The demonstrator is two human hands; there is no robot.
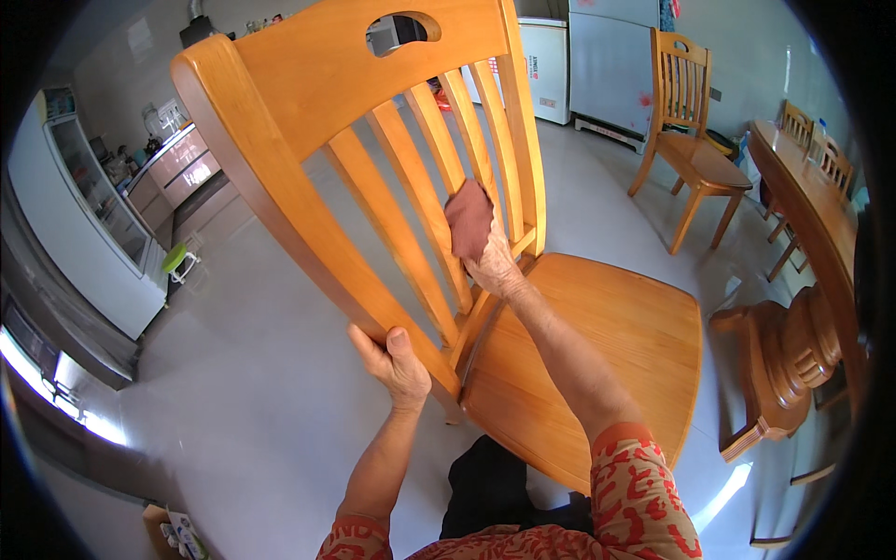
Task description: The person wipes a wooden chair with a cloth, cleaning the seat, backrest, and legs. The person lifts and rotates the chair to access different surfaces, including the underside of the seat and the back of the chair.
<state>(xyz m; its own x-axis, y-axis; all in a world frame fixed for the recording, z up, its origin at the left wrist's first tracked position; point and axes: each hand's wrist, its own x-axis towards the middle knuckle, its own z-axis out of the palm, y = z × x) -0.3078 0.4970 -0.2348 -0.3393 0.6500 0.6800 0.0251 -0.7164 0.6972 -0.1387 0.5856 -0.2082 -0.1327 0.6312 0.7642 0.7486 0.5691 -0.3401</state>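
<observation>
A varnished wooden chair (588,308) stands right in front of me, its slatted backrest (315,91) leaning up toward the camera. My left hand (399,367) grips the lower part of the near side post (301,245), with the thumb on one side of it. In my right hand (495,262) is a brown cloth (470,217), pressed against the middle slats from the seat side. Most of that hand's fingers are hidden behind the cloth. The oval handle hole (402,33) shows in the top rail.
Another wooden chair (689,154) stands at the back right, near a fridge (609,70) and a white chest freezer (546,70). A wooden table (805,175) on a carved pedestal (784,357) is at the right. At left are a glass-door cooler (98,203) and a green-topped stool (178,259).
</observation>
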